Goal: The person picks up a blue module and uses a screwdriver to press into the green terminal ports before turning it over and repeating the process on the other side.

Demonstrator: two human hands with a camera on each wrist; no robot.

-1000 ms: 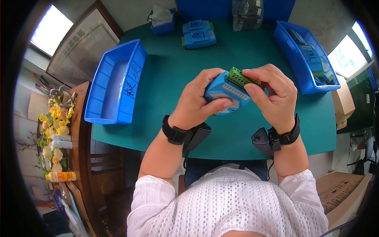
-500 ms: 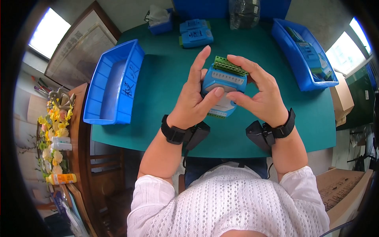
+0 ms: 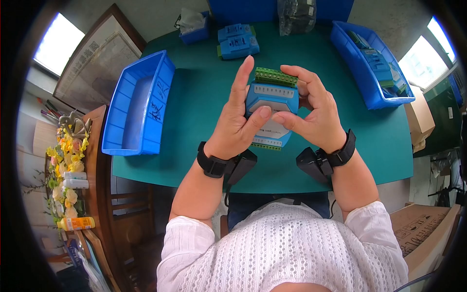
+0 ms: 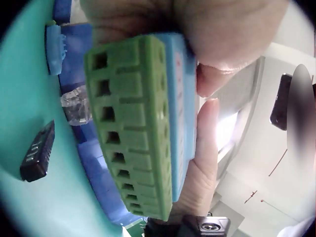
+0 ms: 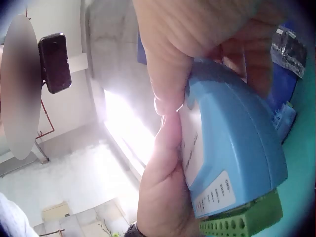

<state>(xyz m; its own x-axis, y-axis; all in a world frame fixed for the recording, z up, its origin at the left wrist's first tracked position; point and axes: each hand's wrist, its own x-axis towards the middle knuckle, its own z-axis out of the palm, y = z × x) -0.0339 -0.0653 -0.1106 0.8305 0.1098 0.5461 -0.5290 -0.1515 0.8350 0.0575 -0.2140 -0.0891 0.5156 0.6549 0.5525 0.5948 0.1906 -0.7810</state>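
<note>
Both hands hold a blue module (image 3: 272,104) over the table, its pale label panel facing up. A green screw terminal block (image 3: 276,76) lines its far edge, and another green strip (image 3: 266,146) shows at the near edge. My left hand (image 3: 237,117) grips the left side, thumb on the label and index finger pointing up. On the right side, my right hand (image 3: 318,114) lays its thumb on the label and its index finger at the right end of the green block. A row of square openings in the terminal block (image 4: 128,128) shows in the left wrist view.
A blue bin (image 3: 108,131) stands at the left. Another bin (image 3: 357,80) with several blue modules is at the right. Two blue modules (image 3: 238,46) lie at the back, near a clear bag (image 3: 296,17). A small black block (image 4: 37,153) lies on the green table (image 3: 204,168).
The module has turned so its label faces up and the green block points away. The right hand's thumb has gone from the green block to the label. The left index finger has lifted.
</note>
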